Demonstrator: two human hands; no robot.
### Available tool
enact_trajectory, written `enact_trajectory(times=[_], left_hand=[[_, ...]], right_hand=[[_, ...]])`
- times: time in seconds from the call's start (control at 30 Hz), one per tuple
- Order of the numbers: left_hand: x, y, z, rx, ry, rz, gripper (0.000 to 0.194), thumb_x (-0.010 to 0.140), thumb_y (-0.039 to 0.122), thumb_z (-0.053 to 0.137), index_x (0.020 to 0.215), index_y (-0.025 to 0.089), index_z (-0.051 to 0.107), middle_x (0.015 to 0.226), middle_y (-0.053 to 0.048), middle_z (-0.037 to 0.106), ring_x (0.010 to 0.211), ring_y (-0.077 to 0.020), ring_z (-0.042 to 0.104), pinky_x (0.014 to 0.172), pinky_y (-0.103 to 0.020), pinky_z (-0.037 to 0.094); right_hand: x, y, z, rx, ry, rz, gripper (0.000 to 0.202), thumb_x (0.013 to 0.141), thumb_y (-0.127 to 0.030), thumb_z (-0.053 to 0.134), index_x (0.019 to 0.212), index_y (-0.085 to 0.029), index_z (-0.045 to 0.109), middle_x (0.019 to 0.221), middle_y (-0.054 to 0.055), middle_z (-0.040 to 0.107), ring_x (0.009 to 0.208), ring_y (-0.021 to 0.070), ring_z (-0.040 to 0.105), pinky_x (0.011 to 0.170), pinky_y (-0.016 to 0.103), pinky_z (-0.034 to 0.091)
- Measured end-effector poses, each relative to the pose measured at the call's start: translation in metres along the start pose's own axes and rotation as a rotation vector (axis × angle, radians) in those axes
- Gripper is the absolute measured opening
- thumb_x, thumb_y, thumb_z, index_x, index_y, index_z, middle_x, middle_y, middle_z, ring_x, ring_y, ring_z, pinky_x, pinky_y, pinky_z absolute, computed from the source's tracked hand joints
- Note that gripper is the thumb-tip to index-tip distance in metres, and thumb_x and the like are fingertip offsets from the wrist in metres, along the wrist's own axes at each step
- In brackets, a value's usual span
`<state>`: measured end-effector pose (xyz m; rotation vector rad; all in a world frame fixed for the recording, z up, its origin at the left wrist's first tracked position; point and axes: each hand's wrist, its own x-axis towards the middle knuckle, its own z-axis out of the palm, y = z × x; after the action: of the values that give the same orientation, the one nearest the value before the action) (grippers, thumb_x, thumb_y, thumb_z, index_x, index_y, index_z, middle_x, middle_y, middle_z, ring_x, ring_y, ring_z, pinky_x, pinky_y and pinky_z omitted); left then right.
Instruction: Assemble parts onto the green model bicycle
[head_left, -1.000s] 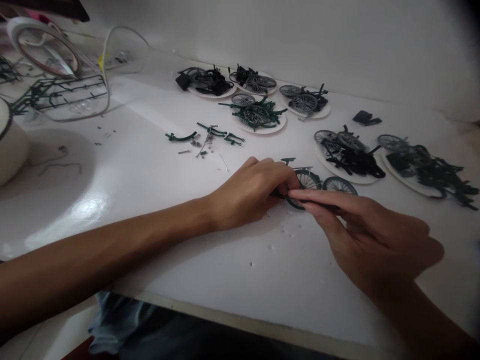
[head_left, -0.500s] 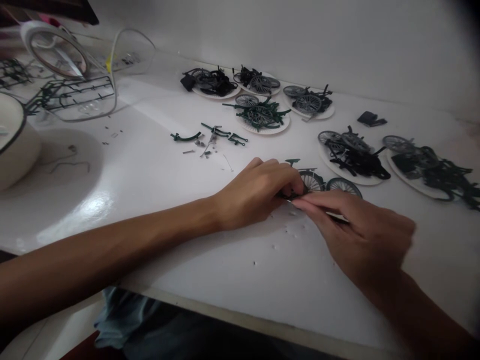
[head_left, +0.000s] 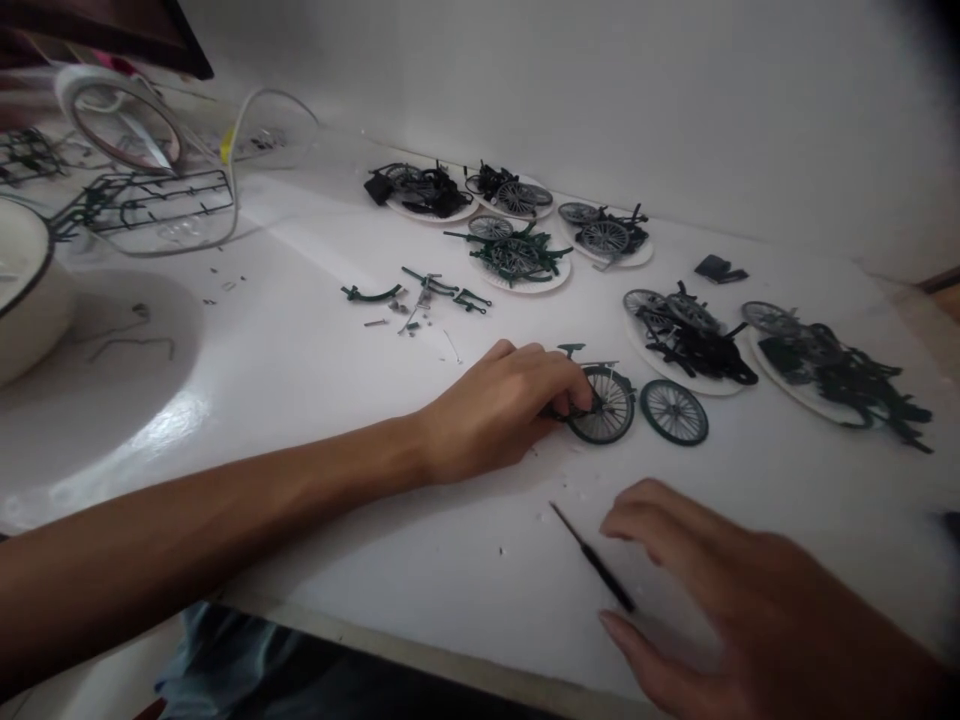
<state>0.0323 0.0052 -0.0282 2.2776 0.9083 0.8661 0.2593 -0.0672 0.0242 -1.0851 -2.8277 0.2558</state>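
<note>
My left hand (head_left: 510,405) is closed on a small model bicycle frame, whose rear wheel (head_left: 606,408) and dark saddle (head_left: 571,347) show beyond my fingers. The part under my fingers is hidden. A loose spoked wheel (head_left: 674,412) lies flat just right of it. Nearer the table's front edge lies a thin screwdriver (head_left: 598,562) with a dark handle and metal shaft. My right hand (head_left: 675,590) is open beside it, thumb and fingers apart, holding nothing.
Paper plates with bicycle parts (head_left: 686,340) line the back and right. Green parts and small metal pieces (head_left: 424,290) lie mid-table. At left are a white bowl (head_left: 30,320), parts racks (head_left: 161,200), a cable and a round mirror-like object (head_left: 124,120).
My right hand has let go of the screwdriver and moved back from the bicycle toward the front edge, its fingers now spread. My left hand stays on the bicycle. The view has shifted slightly.
</note>
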Motion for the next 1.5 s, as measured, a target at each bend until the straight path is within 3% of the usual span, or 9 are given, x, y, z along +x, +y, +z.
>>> enact_trajectory(times=[0.1,0.23,0.4,0.47,0.6,0.7,0.87,1.13,1.5], left_hand=[[0.002,0.001,0.0,-0.009,-0.004,-0.008,0.027,0.083,0.0,0.058,0.1,0.02,0.056,0.099,0.0,0.066,0.096,-0.0163,0.059,0.089,-0.034,0.039],[0.002,0.002,0.001,-0.018,-0.003,-0.033,0.024,0.084,0.004,0.062,0.101,0.021,0.056,0.098,0.0,0.066,0.095,-0.0166,0.059,0.088,-0.034,0.04],[0.002,0.004,0.001,-0.01,0.0,-0.038,0.026,0.084,0.004,0.065,0.103,0.02,0.056,0.097,0.001,0.065,0.095,-0.0161,0.059,0.086,-0.032,0.039],[0.002,0.003,0.002,-0.008,0.01,-0.031,0.027,0.084,0.004,0.065,0.103,0.02,0.056,0.097,0.001,0.065,0.095,-0.0156,0.059,0.086,-0.032,0.039],[0.002,0.003,0.002,-0.004,0.011,-0.022,0.025,0.084,0.004,0.063,0.103,0.02,0.056,0.098,0.0,0.065,0.095,-0.0162,0.059,0.086,-0.032,0.039],[0.001,0.003,0.001,0.005,0.011,-0.021,0.024,0.085,0.005,0.061,0.103,0.02,0.056,0.097,0.0,0.065,0.095,-0.0169,0.059,0.087,-0.033,0.039],[0.001,0.001,0.002,0.018,0.018,-0.009,0.023,0.084,0.005,0.06,0.101,0.02,0.056,0.095,0.001,0.065,0.094,-0.0159,0.058,0.087,-0.032,0.038],[0.002,0.0,0.002,0.023,0.016,-0.002,0.025,0.083,0.001,0.056,0.101,0.02,0.056,0.095,0.002,0.065,0.093,-0.0149,0.057,0.085,-0.03,0.037],[0.001,0.0,0.004,0.031,0.028,0.001,0.024,0.083,0.002,0.057,0.1,0.019,0.057,0.094,0.003,0.064,0.093,-0.0136,0.057,0.084,-0.029,0.036]], right_hand=[[0.001,-0.002,0.011,-0.028,-0.032,-0.018,0.005,0.081,-0.018,0.057,0.084,-0.022,0.057,0.076,0.002,0.058,0.059,0.0179,0.059,0.046,0.03,0.045],[0.007,0.009,0.018,-0.052,0.052,0.012,0.013,0.088,-0.012,0.049,0.084,-0.02,0.059,0.076,0.003,0.059,0.064,0.0183,0.06,0.054,0.031,0.046],[0.005,0.018,0.005,0.165,0.119,0.059,0.012,0.09,-0.014,0.057,0.097,-0.022,0.062,0.086,0.001,0.065,0.074,0.0158,0.064,0.065,0.028,0.051],[0.006,0.014,-0.001,0.24,0.226,0.108,0.011,0.088,-0.017,0.064,0.095,-0.025,0.064,0.085,0.0,0.066,0.07,0.0144,0.064,0.06,0.026,0.051],[0.018,0.003,-0.002,0.189,0.601,0.266,0.011,0.087,-0.019,0.067,0.091,-0.03,0.068,0.09,0.0,0.069,0.073,0.0171,0.065,0.059,0.03,0.052],[0.03,0.0,0.007,0.151,0.748,0.236,0.016,0.087,-0.014,0.066,0.091,-0.029,0.071,0.093,0.001,0.072,0.082,0.0204,0.069,0.069,0.035,0.056],[0.041,0.005,0.019,0.11,0.761,0.183,0.021,0.082,-0.009,0.07,0.094,-0.027,0.073,0.089,0.0,0.076,0.08,0.0208,0.072,0.072,0.034,0.059],[0.04,0.01,0.017,0.077,0.676,0.118,0.02,0.08,-0.009,0.074,0.095,-0.021,0.075,0.093,0.001,0.077,0.08,0.0171,0.073,0.076,0.027,0.06],[0.041,0.01,0.02,0.065,0.679,0.106,0.018,0.081,-0.011,0.075,0.096,-0.02,0.075,0.093,0.002,0.077,0.084,0.0179,0.073,0.078,0.027,0.06]])
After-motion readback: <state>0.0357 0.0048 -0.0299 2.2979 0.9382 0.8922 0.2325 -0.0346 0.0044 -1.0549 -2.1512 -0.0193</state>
